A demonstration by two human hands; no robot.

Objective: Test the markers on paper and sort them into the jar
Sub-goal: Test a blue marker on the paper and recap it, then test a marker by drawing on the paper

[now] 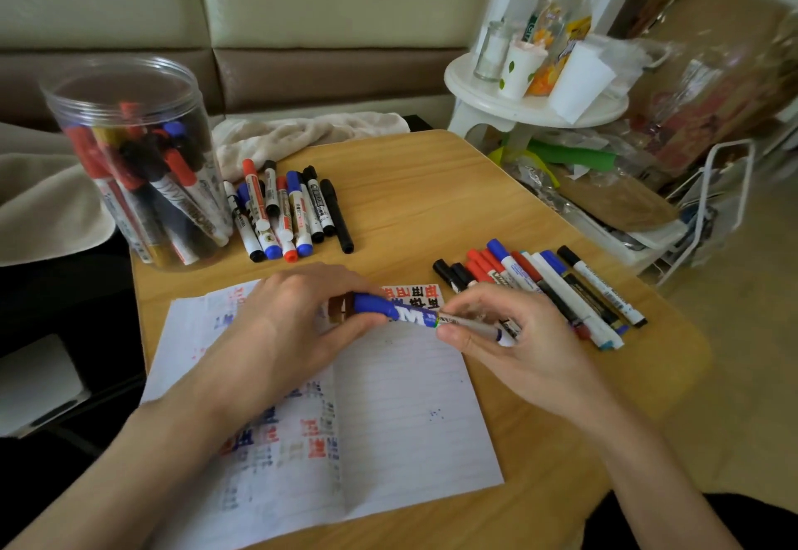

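Over the near-middle of the surface (pixel 432 186), above the top edge of the paper (pixel 410 398), you hold the blue marker (pixel 410 315) between both hands.
- Your left hand (pixel 298 320) has its fingers curled round the blue cap end. Your right hand (pixel 518 333) pinches the white barrel end between thumb and fingers.
- Long axis runs roughly left-right: cap to your left, tail to your right and slightly nearer you.
- Barrel label is a blue block with white lettering. It looks like a large "M"; the small print beside it is too blurred to read.
- Paper is a lined sheet with blocky test marks in red, blue and black. I can't read them.
- Jar (pixel 134 160) is clear and stands upright at the far left corner. It holds red, blue and black markers leaning inside; the print on the white barrels is blurred.
- Loose row of markers (pixel 289 212) lies just right of the jar.
- Second row (pixel 548 290) lies fanned diagonally beside your right hand.
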